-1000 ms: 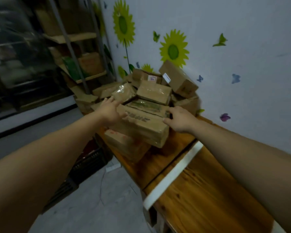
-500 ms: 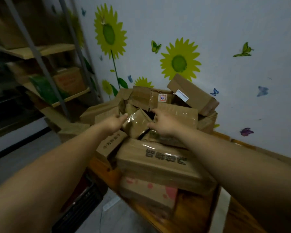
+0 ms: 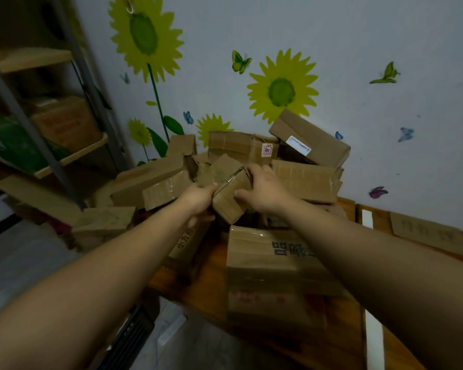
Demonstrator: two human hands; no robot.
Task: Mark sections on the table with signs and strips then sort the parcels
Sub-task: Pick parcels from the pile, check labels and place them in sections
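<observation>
Head view looks down on a small cardboard parcel [image 3: 229, 194], tilted and raised at the front of a heap of parcels [image 3: 254, 166] stacked against the wall at the far end of the wooden table [image 3: 211, 284]. The left hand [image 3: 199, 200] clasps its left edge, thumb on top and fingers curled beneath; the right hand [image 3: 263, 189] grips its right side, fingers over the top and thumb on the near face. The parcel is plain brown, wrapped in glossy clear tape, slightly crumpled, with no writing readable on it.

A box behind it [image 3: 242, 145] bears a small square sticker [image 3: 267, 150] with one red-framed character. The long box leaning on top at the right [image 3: 309, 138] carries a white shipping label [image 3: 298, 146], its print too small to read. The large carton in front [image 3: 274, 259] shows bold dark characters upside down, partly covered by the right forearm; beneath it lies a box with red markings [image 3: 254, 299], blurred. A carton under the left wrist [image 3: 186, 243] has dark characters running along its side.

A white strip [image 3: 374, 340] runs across the tabletop at the lower right, and a cardboard sign [image 3: 429, 235] with faint handwriting lies flat near the wall. Sunflower and butterfly stickers [image 3: 282, 88] decorate the wall. A metal shelving unit [image 3: 47, 140] with boxes stands to the left.
</observation>
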